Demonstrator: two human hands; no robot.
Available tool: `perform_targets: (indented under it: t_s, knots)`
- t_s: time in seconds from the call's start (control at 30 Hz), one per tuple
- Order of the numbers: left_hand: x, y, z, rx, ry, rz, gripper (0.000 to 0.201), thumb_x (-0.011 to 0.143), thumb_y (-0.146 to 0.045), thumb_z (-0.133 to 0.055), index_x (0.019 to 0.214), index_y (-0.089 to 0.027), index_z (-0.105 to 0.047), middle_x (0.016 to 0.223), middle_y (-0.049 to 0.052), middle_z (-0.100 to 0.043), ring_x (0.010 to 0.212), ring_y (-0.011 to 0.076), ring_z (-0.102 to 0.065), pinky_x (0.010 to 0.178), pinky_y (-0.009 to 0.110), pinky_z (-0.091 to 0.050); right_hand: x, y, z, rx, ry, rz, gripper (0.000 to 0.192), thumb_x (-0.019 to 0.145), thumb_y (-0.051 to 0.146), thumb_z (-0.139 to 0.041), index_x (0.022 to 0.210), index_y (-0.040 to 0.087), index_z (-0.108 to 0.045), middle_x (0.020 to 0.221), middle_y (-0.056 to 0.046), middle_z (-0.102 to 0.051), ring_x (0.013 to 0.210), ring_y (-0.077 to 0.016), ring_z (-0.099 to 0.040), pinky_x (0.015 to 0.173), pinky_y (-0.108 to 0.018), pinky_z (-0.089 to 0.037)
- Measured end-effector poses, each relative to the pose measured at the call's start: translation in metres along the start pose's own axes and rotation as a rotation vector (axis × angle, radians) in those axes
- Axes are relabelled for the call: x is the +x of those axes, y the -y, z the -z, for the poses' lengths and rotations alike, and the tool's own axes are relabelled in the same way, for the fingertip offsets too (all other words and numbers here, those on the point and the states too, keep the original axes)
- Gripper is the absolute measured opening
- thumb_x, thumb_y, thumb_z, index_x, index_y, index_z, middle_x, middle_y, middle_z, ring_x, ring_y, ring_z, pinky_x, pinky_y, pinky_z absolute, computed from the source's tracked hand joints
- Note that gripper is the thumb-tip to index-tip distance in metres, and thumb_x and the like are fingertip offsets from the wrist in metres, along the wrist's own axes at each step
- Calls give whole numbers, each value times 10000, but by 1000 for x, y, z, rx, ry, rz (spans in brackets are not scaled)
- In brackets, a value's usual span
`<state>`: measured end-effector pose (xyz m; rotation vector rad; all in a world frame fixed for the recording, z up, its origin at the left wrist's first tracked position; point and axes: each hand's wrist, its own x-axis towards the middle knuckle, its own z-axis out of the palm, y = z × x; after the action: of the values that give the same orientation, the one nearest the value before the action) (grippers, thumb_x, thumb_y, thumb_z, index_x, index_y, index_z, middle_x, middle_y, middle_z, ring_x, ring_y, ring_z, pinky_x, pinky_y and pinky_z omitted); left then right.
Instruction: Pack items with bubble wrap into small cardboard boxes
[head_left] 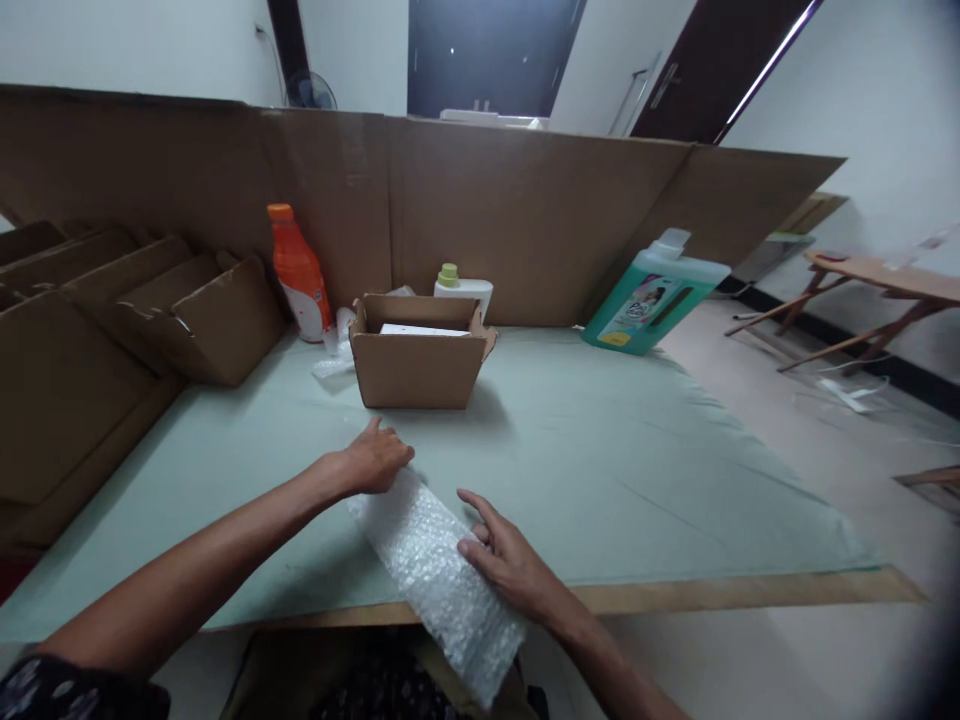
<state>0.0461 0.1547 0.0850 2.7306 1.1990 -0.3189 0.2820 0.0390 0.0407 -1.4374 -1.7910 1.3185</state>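
Head view | left hand (375,460) curled on bubble-wrap bundle (435,580) far end | right hand (510,565) flat, fingers spread, pressing its side

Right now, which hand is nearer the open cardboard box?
The left hand, resting on the far end of the bubble-wrap roll, just in front of the cardboard box. The right hand lies on the roll's middle, farther back.

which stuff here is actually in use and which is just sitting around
In use:
left hand
right hand
bubble wrap bundle

Lying about:
open cardboard box
orange bottle
white bottle
green jug
stacked cardboard
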Motion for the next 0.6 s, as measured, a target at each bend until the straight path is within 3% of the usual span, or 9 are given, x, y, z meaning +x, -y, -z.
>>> perform_targets:
  t_s: [0.07, 0.17, 0.27, 0.33, 0.47, 0.53, 0.6]
  knots:
    - [13, -8, 3, 54, -3, -66, 229, 748, -27, -547, 803, -155, -729, 841, 174, -749, 916, 319, -663, 953, 495, -332, -14, -6, -21, 197, -30, -53, 734, 906, 428, -524, 1560, 192, -289, 675, 57, -438, 574, -154, -405, 557, -269, -337]
    - [35, -25, -2, 103, -4, -162, 193, 764, -23, -567, 726, -131, -722, 811, 198, -744, 895, 318, -663, 933, 489, -341, -31, -11, -52, 406, -80, -106, 777, 906, 492, -555, 1580, 242, -260, 702, 53, -436, 570, -143, -361, 554, -268, -315]
    - [52, -39, -12, 128, -27, -245, 177, 769, -20, -587, 696, -120, -714, 798, 199, -741, 886, 317, -662, 926, 489, -365, -41, -12, -76, 521, -165, -131, 718, 876, 551, -607, 1511, 267, -430, 756, 24, -506, 619, -148, -411, 597, -276, -353]
    - [56, -45, -16, 137, -62, -289, 175, 778, -19, -588, 712, -119, -715, 807, 187, -740, 903, 316, -657, 951, 506, -374, -44, -12, -86, 548, -200, -156, 624, 843, 583, -646, 1365, 242, -614, 801, -6, -578, 683, -163, -474, 649, -287, -390]
    - [44, -42, -19, 134, -191, -351, 272, 860, -37, -509, 1011, -130, -716, 1113, 176, -710, 1153, 309, -582, 1109, 540, -296, -45, -10, -96, 572, -247, -191, 489, 776, 599, -726, 1040, 191, -782, 911, -56, -700, 797, -192, -552, 753, -306, -425]
    - [26, -35, -26, 80, -295, -357, 340, 859, -63, -518, 1156, -138, -667, 1284, 176, -634, 1270, 309, -503, 1148, 529, -281, -44, -10, -98, 635, -275, -208, 484, 738, 599, -769, 994, 188, -786, 871, -44, -708, 772, -181, -553, 742, -296, -423]
    - [0, -26, -40, -30, -398, -350, 392, 813, -65, -558, 1187, -146, -644, 1324, 165, -608, 1291, 310, -482, 1130, 509, -343, -44, -8, -99, 724, -281, -234, 492, 702, 593, -806, 977, 186, -782, 796, -22, -692, 723, -162, -543, 708, -279, -415]
